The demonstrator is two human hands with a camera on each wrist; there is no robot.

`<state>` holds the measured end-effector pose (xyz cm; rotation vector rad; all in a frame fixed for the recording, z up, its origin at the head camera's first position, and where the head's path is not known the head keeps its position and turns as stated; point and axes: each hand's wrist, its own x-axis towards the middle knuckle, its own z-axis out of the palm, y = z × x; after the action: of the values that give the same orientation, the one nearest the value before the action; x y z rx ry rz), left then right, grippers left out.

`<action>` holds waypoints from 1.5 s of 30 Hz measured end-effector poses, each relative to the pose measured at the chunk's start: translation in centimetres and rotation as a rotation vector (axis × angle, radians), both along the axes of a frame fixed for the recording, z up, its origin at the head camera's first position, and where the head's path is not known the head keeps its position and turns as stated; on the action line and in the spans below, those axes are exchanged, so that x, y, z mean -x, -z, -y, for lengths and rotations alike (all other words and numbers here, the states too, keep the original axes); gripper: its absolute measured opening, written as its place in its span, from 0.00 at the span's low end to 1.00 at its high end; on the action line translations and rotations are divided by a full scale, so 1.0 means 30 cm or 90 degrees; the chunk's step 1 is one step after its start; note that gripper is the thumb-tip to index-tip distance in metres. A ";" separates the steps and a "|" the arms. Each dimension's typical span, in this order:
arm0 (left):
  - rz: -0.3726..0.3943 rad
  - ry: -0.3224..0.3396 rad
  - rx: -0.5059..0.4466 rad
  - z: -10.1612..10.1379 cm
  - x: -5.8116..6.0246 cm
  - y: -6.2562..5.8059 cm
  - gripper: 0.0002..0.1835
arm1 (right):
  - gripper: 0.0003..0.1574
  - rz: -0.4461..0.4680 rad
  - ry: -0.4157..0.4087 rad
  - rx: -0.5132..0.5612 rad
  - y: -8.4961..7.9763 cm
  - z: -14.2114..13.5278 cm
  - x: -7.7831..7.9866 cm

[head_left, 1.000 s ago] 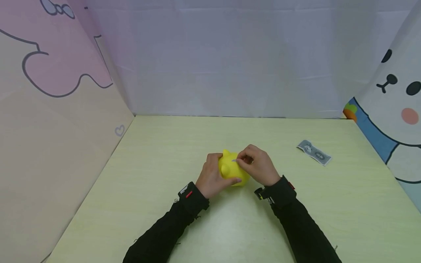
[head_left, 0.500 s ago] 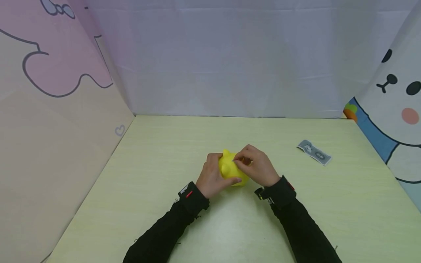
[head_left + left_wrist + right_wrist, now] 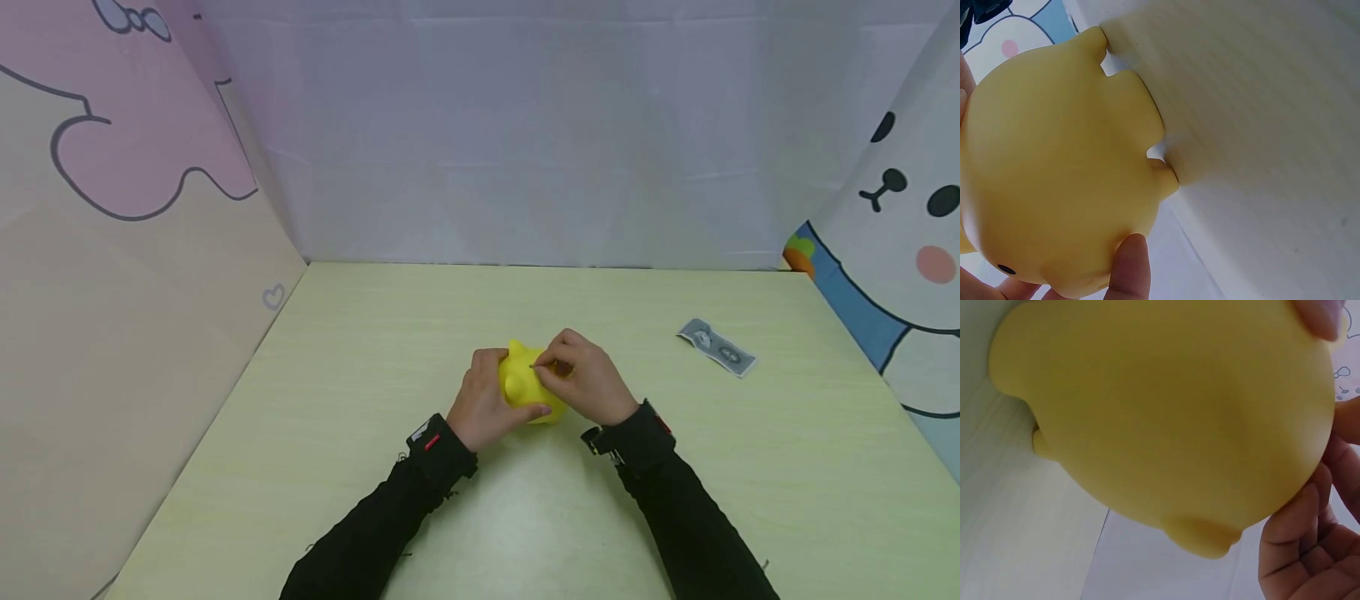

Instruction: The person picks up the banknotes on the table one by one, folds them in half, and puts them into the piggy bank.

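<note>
A yellow piggy bank (image 3: 521, 398) stands on the table, its rounded body large in both wrist views. My left hand (image 3: 482, 400) grips its head end, with the thumb (image 3: 1130, 265) along the near side and the fingers round the far side. Over the top of the bank is my right hand (image 3: 588, 375), thumb and forefinger pinched together and the other fingers (image 3: 1294, 537) curled. At its fingertips shows a tiny grey sliver (image 3: 532, 366), mostly hidden; I cannot tell what it is.
A grey printed banknote (image 3: 716, 347), slightly creased, lies on the pale wooden table (image 3: 390, 325) at the back right. A white cloth (image 3: 480, 133) hangs behind the table's far edge. Panels with cartoon figures flank it.
My right fingertips have shifted slightly left across the top of the piggy bank, and less of the grey sliver shows. My left hand and the banknote stay put.
</note>
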<state>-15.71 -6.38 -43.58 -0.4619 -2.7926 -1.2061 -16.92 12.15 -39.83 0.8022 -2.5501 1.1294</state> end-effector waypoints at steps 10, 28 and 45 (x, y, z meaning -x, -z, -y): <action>0.014 -0.005 -0.003 -0.001 -0.003 -0.009 0.48 | 0.03 0.018 0.000 0.009 0.006 0.000 0.005; 0.009 -0.013 -0.009 -0.008 -0.003 -0.011 0.50 | 0.16 0.046 0.093 0.043 -0.025 -0.111 0.025; 0.028 -0.019 -0.014 -0.006 -0.006 -0.004 0.50 | 0.38 0.161 0.240 0.092 -0.021 -0.389 0.066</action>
<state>-15.54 -6.21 -43.45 -0.3948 -2.8089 -1.2548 -18.90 23.83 -39.21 0.1378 -2.6217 1.3310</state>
